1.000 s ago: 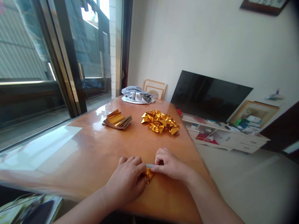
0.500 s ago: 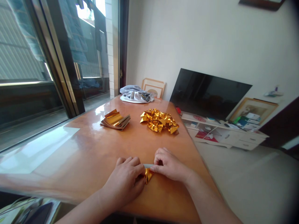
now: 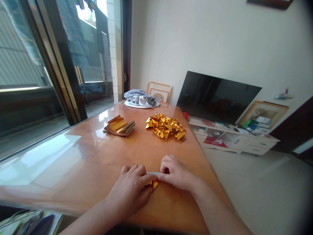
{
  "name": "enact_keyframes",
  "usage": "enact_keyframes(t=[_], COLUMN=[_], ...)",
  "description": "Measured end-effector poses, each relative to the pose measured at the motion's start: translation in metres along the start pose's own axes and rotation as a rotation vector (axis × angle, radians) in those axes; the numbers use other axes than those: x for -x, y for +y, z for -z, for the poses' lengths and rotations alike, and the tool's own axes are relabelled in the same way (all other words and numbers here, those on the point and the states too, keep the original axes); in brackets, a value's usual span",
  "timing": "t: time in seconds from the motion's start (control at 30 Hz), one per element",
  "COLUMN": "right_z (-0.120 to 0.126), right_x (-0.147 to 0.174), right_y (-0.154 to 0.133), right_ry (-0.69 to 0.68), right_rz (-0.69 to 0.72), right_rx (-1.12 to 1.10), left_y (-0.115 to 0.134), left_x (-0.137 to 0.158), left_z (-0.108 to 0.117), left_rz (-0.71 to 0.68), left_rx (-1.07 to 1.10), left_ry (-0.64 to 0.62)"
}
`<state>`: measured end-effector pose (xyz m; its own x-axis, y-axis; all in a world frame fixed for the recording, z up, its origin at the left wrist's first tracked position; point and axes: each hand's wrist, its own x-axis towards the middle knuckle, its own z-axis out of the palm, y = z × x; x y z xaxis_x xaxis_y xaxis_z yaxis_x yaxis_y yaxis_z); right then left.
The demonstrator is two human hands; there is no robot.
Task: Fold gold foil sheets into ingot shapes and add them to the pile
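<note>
A small sheet of gold foil paper (image 3: pixel 155 185), partly folded, lies on the wooden table (image 3: pixel 117 153) near its front edge. A pale strip of its back shows along the top. My left hand (image 3: pixel 133 186) presses on the paper's left side, index finger stretched along the fold and the other fingers curled. The thumb and curled fingers of my right hand (image 3: pixel 174 172) pinch its upper right edge. Both hands cover much of the sheet. Farther off are a stack of gold foil paper (image 3: pixel 119 125) at left and a heap of folded gold pieces (image 3: pixel 166 126) at right.
Bundled grey and white cloth (image 3: pixel 140 99) sits at the table's far end, before a leaning picture frame (image 3: pixel 160 92). A television (image 3: pixel 217 96) and a white cabinet (image 3: pixel 239 142) stand beyond the right edge. Glass doors (image 3: pixel 93 55) line the left.
My left index finger has slid right along the fold, nearly to my right thumb, covering more of the gold. My right hand keeps its pinch. The view has shifted slightly.
</note>
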<state>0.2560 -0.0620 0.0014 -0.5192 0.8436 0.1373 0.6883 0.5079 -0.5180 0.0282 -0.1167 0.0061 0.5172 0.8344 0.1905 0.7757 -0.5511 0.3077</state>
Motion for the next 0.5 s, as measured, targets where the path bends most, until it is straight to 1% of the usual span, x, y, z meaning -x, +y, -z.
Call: enact_keyframes(t=[0.13,0.27,0.33,0.5], right_z=[-0.0002,0.0001,0.0003,0.0001], right_x=[-0.0003,-0.0001,0.0002,0.0006], right_y=[0.0006,0.0014,0.0029,0.0068], right_ry=[0.003,0.007,0.005,-0.010], right_rz=[0.000,0.012,0.017,0.018], right_rx=[0.000,-0.023,-0.038,-0.054], left_y=[-0.0003,-0.0010,-0.0014,-0.0025], left_x=[0.0000,0.0004,0.0008,0.0012], left_z=[0.0007,-0.0006,-0.0009,0.0002], left_rz=[-0.024,0.040,0.051,-0.012], left_rx=[0.016,0.042,0.048,0.049], left_ry=[-0.010,0.001,0.001,-0.013])
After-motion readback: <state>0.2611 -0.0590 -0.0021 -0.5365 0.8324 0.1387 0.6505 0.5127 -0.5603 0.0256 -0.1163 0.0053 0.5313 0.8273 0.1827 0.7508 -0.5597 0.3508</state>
